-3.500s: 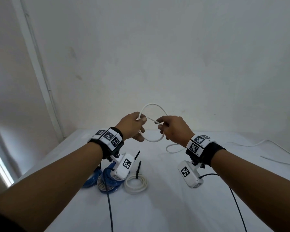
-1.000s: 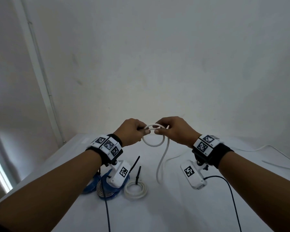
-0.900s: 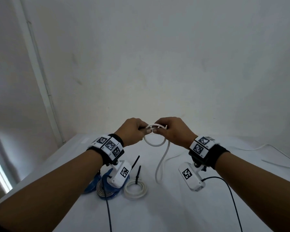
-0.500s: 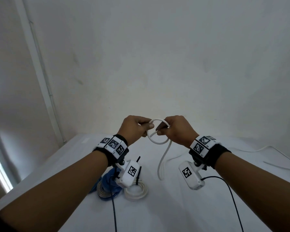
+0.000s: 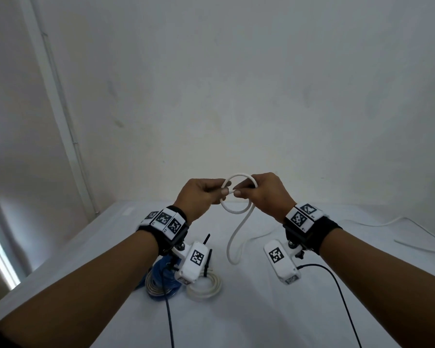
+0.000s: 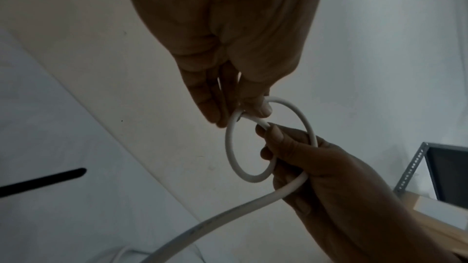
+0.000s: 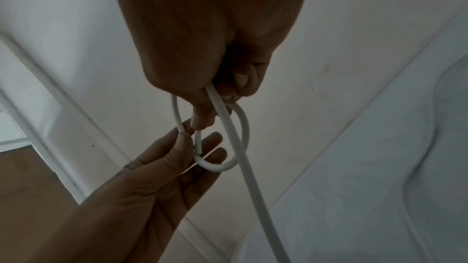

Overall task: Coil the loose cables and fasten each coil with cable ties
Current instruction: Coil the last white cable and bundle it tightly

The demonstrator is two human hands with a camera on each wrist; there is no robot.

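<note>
A small loop of white cable [image 5: 239, 194] is held up over the counter [image 5: 261, 310], pinched by left hand [image 5: 201, 194] and right hand [image 5: 264, 192] fingers, its tail hanging down.

Smooth matt white plastic cable [image 5: 239, 223]; wrinkled white cloth table cover [image 5: 261, 310].

**Small white loop held between two hands**

The right hand [image 7: 202, 51] pinches the white cable [image 7: 243, 127] at the top of a small loop — the long tail runs down toward the near right. The left hand [image 7: 162, 171] reaches in from the lower left, fingertips [image 7: 183, 141] touching the loop's left side beside the cable's cut end.
</note>
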